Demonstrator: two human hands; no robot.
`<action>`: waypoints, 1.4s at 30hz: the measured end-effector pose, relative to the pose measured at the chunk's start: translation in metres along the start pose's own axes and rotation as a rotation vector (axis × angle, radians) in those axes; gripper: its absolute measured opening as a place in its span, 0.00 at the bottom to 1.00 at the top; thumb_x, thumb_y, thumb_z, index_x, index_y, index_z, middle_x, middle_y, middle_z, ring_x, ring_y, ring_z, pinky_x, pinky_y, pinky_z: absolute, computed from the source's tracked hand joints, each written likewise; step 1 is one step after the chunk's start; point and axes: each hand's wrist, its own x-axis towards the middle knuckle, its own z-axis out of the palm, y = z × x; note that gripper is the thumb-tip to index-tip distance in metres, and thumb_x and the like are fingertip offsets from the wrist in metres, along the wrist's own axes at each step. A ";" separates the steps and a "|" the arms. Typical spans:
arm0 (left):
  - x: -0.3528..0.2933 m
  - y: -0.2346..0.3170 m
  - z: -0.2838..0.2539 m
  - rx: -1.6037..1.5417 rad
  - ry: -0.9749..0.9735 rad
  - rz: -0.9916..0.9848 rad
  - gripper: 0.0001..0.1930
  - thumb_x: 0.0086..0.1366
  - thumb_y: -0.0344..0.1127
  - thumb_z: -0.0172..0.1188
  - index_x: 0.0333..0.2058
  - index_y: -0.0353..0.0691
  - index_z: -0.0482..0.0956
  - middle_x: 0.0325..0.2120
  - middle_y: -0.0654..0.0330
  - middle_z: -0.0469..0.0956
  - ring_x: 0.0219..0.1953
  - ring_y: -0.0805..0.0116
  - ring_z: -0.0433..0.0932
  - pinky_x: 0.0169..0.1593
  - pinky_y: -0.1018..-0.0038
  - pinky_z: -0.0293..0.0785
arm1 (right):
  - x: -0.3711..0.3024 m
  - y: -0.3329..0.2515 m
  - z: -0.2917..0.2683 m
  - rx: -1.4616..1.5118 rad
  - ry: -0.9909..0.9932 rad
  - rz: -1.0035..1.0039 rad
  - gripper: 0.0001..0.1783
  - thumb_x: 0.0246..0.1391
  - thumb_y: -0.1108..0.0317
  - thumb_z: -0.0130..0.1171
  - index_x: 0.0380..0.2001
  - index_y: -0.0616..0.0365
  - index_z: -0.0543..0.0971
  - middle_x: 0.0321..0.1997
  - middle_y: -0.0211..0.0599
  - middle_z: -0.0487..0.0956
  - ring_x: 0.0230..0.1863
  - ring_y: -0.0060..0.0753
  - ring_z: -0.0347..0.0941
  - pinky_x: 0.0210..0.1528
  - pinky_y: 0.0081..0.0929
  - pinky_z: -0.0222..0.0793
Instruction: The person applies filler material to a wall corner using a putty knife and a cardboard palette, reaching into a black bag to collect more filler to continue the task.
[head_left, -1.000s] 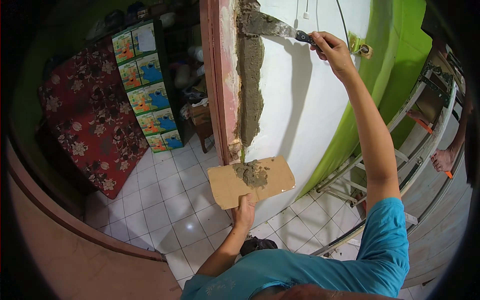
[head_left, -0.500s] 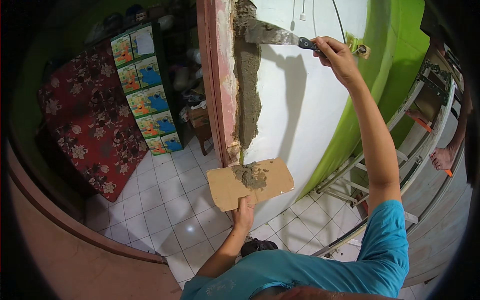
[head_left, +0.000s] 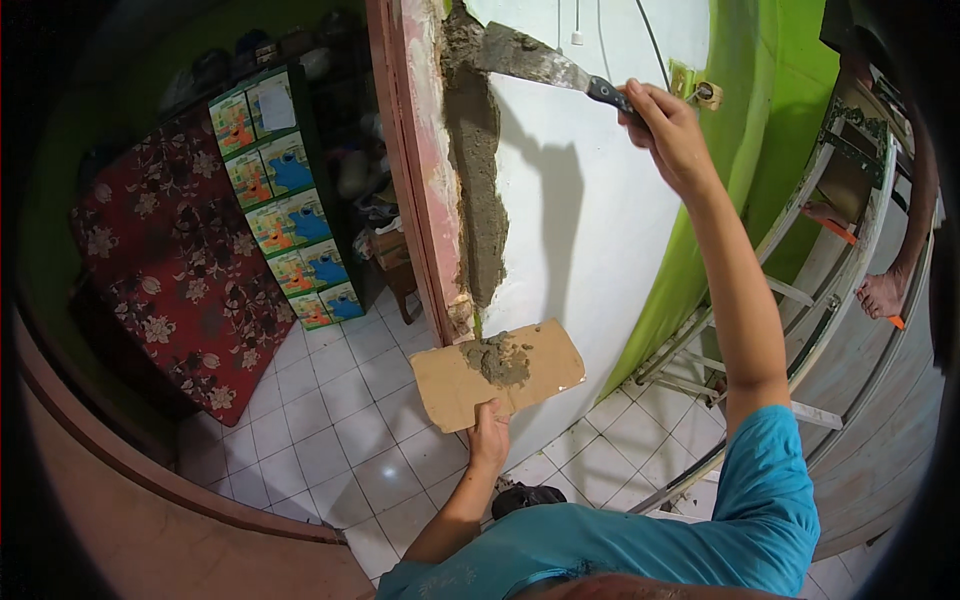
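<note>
My right hand [head_left: 664,130] is raised and closed round the black handle of a putty knife [head_left: 540,58]. Its wide, mortar-smeared blade points left, with its tip at the upper part of a strip of wet grey mortar [head_left: 477,180]. That strip runs down the wall beside the pink door frame [head_left: 400,110]. Lower down, my left hand [head_left: 488,437] grips the near edge of a piece of brown cardboard [head_left: 440,383], thumb on top. A lump of mortar [head_left: 497,358] lies on the cardboard, which is held below the strip's lower end.
An aluminium ladder [head_left: 800,235] stands at the right, with another person's bare feet [head_left: 883,295] on it. Beyond the doorway are a picture-fronted drawer cabinet [head_left: 290,215] and a red floral mattress [head_left: 165,270]. A black bag-like thing [head_left: 525,497] lies on the tiled floor [head_left: 350,420].
The view has shifted slightly, so the wall and frame sit further left. The putty knife's blade tilts more, its tip higher relative to the handle. Both hands keep their holds.
</note>
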 end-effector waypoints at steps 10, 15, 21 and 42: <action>0.003 -0.002 -0.005 -0.005 -0.074 0.039 0.27 0.63 0.25 0.50 0.62 0.40 0.62 0.59 0.55 0.67 0.62 0.56 0.68 0.64 0.53 0.69 | -0.091 -0.006 0.073 0.383 0.197 0.249 0.21 0.68 0.55 0.56 0.50 0.64 0.80 0.28 0.28 0.74 0.22 0.14 0.60 0.23 0.14 0.53; 0.000 0.001 0.000 -0.042 -0.025 0.025 0.27 0.63 0.23 0.50 0.62 0.40 0.62 0.58 0.55 0.67 0.62 0.57 0.68 0.64 0.55 0.69 | -0.062 -0.011 0.063 0.115 0.271 0.048 0.19 0.64 0.57 0.62 0.46 0.63 0.82 0.27 0.26 0.75 0.22 0.11 0.61 0.22 0.13 0.54; 0.005 -0.002 -0.009 -0.049 -0.074 0.024 0.27 0.64 0.23 0.49 0.62 0.39 0.61 0.58 0.54 0.67 0.61 0.57 0.69 0.63 0.54 0.69 | -0.037 -0.027 0.057 -0.154 0.281 -0.076 0.19 0.63 0.54 0.62 0.44 0.61 0.84 0.25 0.24 0.76 0.23 0.10 0.62 0.22 0.13 0.55; 0.002 -0.002 -0.005 -0.032 -0.085 -0.001 0.25 0.64 0.25 0.51 0.61 0.40 0.63 0.58 0.56 0.67 0.62 0.57 0.69 0.65 0.52 0.67 | -0.037 -0.086 0.091 -0.805 0.305 -0.522 0.15 0.60 0.59 0.65 0.38 0.63 0.85 0.17 0.32 0.75 0.18 0.18 0.63 0.23 0.22 0.61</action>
